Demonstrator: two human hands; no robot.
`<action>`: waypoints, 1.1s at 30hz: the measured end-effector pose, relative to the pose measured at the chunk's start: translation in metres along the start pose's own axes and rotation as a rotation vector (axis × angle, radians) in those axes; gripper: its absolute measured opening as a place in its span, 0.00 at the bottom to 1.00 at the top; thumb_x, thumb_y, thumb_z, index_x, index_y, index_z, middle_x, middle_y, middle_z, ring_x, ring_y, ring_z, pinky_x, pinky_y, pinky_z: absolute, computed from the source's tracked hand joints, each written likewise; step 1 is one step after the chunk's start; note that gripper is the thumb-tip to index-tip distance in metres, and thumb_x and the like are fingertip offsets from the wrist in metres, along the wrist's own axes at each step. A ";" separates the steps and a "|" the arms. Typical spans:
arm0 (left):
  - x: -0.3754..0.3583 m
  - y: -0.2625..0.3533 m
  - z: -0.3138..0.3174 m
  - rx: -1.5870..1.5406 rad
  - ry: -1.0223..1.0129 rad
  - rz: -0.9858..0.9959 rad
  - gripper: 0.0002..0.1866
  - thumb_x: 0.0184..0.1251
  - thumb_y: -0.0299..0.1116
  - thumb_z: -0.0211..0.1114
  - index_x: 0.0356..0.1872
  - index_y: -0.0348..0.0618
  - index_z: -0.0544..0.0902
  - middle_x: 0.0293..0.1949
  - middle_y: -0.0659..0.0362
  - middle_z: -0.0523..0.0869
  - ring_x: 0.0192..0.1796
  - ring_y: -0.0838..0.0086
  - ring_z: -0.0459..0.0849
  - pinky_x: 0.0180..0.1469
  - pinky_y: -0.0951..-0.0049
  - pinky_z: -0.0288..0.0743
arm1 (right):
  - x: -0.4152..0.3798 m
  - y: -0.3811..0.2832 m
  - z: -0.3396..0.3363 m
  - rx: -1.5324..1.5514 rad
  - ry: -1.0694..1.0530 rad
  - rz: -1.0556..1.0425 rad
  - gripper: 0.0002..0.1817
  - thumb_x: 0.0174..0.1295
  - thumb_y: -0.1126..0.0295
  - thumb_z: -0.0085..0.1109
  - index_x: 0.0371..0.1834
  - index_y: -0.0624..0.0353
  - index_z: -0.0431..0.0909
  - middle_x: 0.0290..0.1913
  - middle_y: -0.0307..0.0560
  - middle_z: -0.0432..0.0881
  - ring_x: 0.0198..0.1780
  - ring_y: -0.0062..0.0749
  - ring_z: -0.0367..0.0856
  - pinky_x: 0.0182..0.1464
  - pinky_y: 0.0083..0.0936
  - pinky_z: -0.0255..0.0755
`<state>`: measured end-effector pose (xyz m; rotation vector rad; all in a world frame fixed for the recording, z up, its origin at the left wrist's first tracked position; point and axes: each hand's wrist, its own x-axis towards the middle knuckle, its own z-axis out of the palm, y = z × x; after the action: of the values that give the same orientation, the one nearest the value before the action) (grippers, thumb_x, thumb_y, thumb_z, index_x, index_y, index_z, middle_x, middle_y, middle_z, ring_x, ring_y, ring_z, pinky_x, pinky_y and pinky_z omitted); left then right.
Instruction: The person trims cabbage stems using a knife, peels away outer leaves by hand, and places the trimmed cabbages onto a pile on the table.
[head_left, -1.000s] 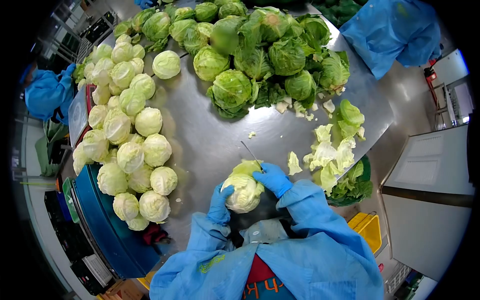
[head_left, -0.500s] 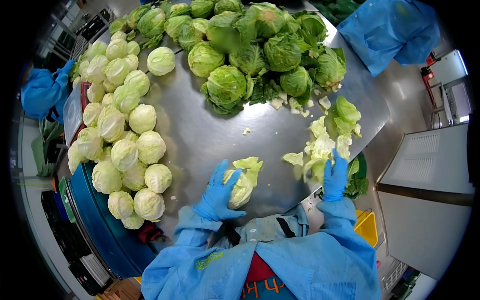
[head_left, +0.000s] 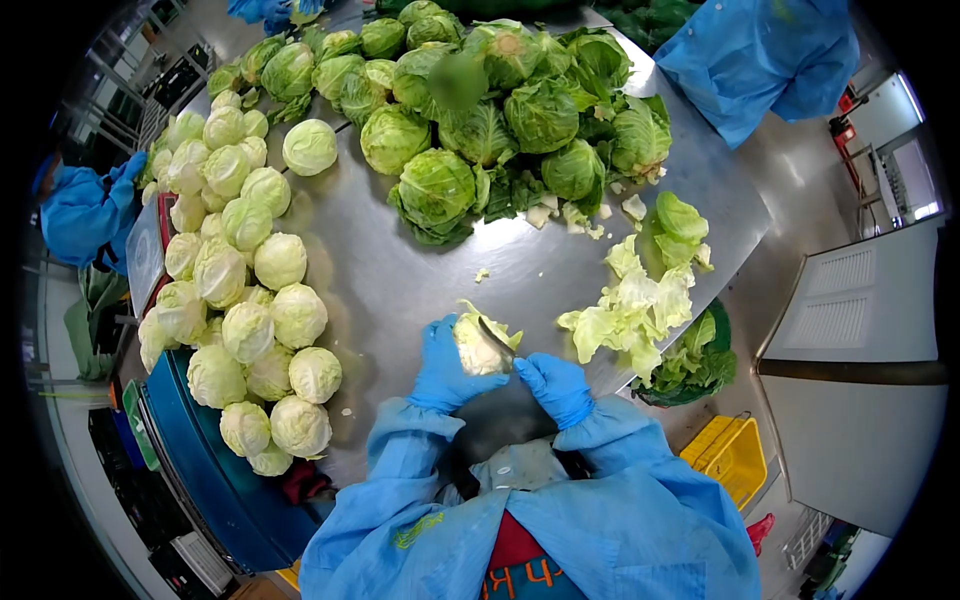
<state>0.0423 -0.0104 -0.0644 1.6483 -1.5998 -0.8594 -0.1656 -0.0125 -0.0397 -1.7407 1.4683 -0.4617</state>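
My left hand point(head_left: 445, 368), in a blue glove, grips a pale cabbage point(head_left: 474, 348) near the table's front edge. My right hand point(head_left: 557, 388), also gloved, is closed round a small knife point(head_left: 497, 336). The dark blade lies against the cabbage's right side, and its handle is mostly hidden in my fingers. To the right of my hands, pulled-off cabbage leaves point(head_left: 640, 305) lie in a loose pile.
Trimmed pale cabbages point(head_left: 248, 330) are heaped along the left of the metal table point(head_left: 400, 270). Untrimmed green cabbages point(head_left: 540, 110) are piled at the back. A leaf-filled container point(head_left: 700, 365) and a yellow crate point(head_left: 735, 455) stand below the right edge. People in blue are nearby.
My right hand has moved left from the loose leaves to the cabbage, and a knife now shows in it. My left hand has kept its cabbage, now turned with a paler side showing.
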 end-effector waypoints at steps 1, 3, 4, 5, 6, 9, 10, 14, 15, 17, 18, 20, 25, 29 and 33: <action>0.000 -0.002 -0.001 0.028 -0.011 0.016 0.59 0.27 0.52 0.85 0.62 0.32 0.63 0.54 0.48 0.67 0.56 0.57 0.72 0.61 0.61 0.69 | 0.003 0.003 0.001 0.000 -0.020 -0.039 0.26 0.68 0.45 0.51 0.25 0.57 0.76 0.25 0.53 0.76 0.29 0.50 0.76 0.35 0.38 0.70; -0.001 -0.004 0.000 0.003 -0.006 -0.050 0.59 0.27 0.52 0.85 0.62 0.31 0.63 0.54 0.47 0.67 0.57 0.57 0.72 0.61 0.61 0.69 | 0.010 0.013 0.004 0.001 -0.061 -0.116 0.25 0.68 0.46 0.52 0.24 0.57 0.76 0.25 0.53 0.76 0.29 0.50 0.76 0.34 0.37 0.70; 0.000 -0.005 0.001 -0.010 -0.003 -0.082 0.59 0.28 0.51 0.85 0.63 0.31 0.63 0.54 0.47 0.67 0.57 0.57 0.72 0.62 0.61 0.69 | 0.014 0.015 0.005 0.053 -0.103 -0.104 0.25 0.68 0.46 0.53 0.24 0.57 0.76 0.25 0.53 0.77 0.29 0.50 0.76 0.34 0.37 0.70; 0.001 -0.004 0.000 -0.018 -0.009 -0.088 0.59 0.28 0.51 0.84 0.63 0.31 0.63 0.55 0.46 0.68 0.57 0.56 0.71 0.62 0.61 0.69 | 0.019 0.017 0.005 0.104 -0.143 -0.093 0.25 0.68 0.46 0.53 0.25 0.58 0.77 0.25 0.53 0.77 0.28 0.50 0.76 0.35 0.37 0.70; 0.002 -0.003 -0.002 -0.026 -0.015 -0.092 0.58 0.28 0.51 0.84 0.63 0.32 0.63 0.55 0.46 0.68 0.58 0.56 0.71 0.62 0.60 0.69 | 0.024 0.019 0.004 0.155 -0.184 -0.082 0.25 0.67 0.47 0.54 0.25 0.58 0.77 0.26 0.53 0.77 0.28 0.50 0.76 0.35 0.37 0.70; 0.004 -0.001 -0.005 -0.064 -0.017 -0.118 0.58 0.28 0.51 0.83 0.63 0.32 0.64 0.55 0.45 0.69 0.57 0.56 0.70 0.62 0.60 0.68 | 0.040 0.022 -0.001 0.091 -0.271 -0.117 0.25 0.67 0.46 0.53 0.26 0.57 0.79 0.26 0.54 0.78 0.29 0.51 0.76 0.35 0.38 0.71; 0.004 0.000 -0.004 -0.079 -0.016 -0.127 0.58 0.28 0.51 0.83 0.63 0.32 0.64 0.54 0.45 0.70 0.57 0.56 0.70 0.62 0.60 0.68 | 0.045 0.022 -0.002 0.067 -0.275 -0.157 0.25 0.67 0.46 0.52 0.27 0.57 0.79 0.26 0.54 0.79 0.29 0.51 0.76 0.36 0.38 0.71; 0.005 -0.008 0.004 -0.089 0.002 -0.123 0.58 0.28 0.52 0.82 0.63 0.32 0.64 0.53 0.44 0.70 0.55 0.55 0.71 0.60 0.59 0.69 | 0.065 0.007 -0.008 0.001 -0.351 -0.180 0.27 0.67 0.43 0.50 0.29 0.57 0.81 0.27 0.55 0.80 0.31 0.54 0.78 0.37 0.40 0.72; 0.006 -0.012 0.009 -0.102 0.006 -0.130 0.58 0.27 0.53 0.82 0.63 0.32 0.64 0.53 0.44 0.71 0.55 0.55 0.71 0.60 0.58 0.69 | 0.068 0.002 -0.010 -0.006 -0.386 -0.152 0.27 0.67 0.42 0.49 0.30 0.57 0.81 0.28 0.55 0.80 0.31 0.54 0.78 0.37 0.41 0.72; 0.006 -0.014 0.012 -0.107 0.012 -0.162 0.58 0.27 0.53 0.82 0.62 0.32 0.65 0.52 0.44 0.71 0.54 0.54 0.72 0.59 0.58 0.69 | 0.074 0.001 -0.007 -0.071 -0.392 -0.116 0.28 0.67 0.41 0.47 0.30 0.56 0.81 0.29 0.54 0.81 0.33 0.55 0.79 0.38 0.42 0.72; 0.006 -0.010 0.011 -0.100 0.014 -0.186 0.57 0.28 0.53 0.82 0.62 0.32 0.65 0.52 0.44 0.71 0.54 0.53 0.72 0.58 0.57 0.69 | 0.076 0.000 -0.006 -0.104 -0.395 -0.098 0.29 0.67 0.40 0.47 0.31 0.56 0.82 0.29 0.54 0.81 0.34 0.55 0.80 0.39 0.42 0.73; 0.007 -0.009 0.011 -0.070 0.024 -0.201 0.57 0.28 0.54 0.82 0.62 0.33 0.65 0.52 0.44 0.71 0.54 0.52 0.72 0.58 0.56 0.69 | 0.076 -0.007 -0.007 -0.119 -0.370 -0.069 0.30 0.67 0.39 0.46 0.31 0.55 0.82 0.30 0.55 0.82 0.34 0.55 0.80 0.39 0.43 0.73; 0.010 -0.009 0.015 -0.042 0.032 -0.204 0.57 0.29 0.55 0.82 0.63 0.33 0.65 0.53 0.42 0.71 0.54 0.50 0.72 0.58 0.54 0.68 | 0.066 -0.011 0.006 -0.092 -0.188 0.054 0.33 0.67 0.37 0.42 0.30 0.57 0.81 0.31 0.57 0.83 0.35 0.57 0.80 0.40 0.44 0.73; 0.004 0.015 0.015 0.186 0.038 -0.108 0.56 0.30 0.53 0.82 0.63 0.33 0.65 0.54 0.42 0.71 0.56 0.50 0.72 0.59 0.53 0.68 | 0.074 -0.009 0.005 -0.014 -0.038 0.102 0.35 0.68 0.36 0.39 0.29 0.59 0.80 0.29 0.59 0.82 0.34 0.59 0.79 0.39 0.45 0.72; -0.001 0.020 0.017 0.143 0.049 -0.133 0.56 0.31 0.52 0.82 0.64 0.34 0.64 0.56 0.42 0.70 0.58 0.49 0.71 0.60 0.53 0.67 | 0.074 -0.007 -0.007 0.017 -0.060 0.057 0.32 0.68 0.39 0.44 0.28 0.60 0.79 0.26 0.59 0.80 0.30 0.57 0.77 0.38 0.43 0.72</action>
<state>0.0170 -0.0102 -0.0570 1.8796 -1.5630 -0.7799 -0.1464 -0.0844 -0.0459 -1.6809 1.4631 -0.3876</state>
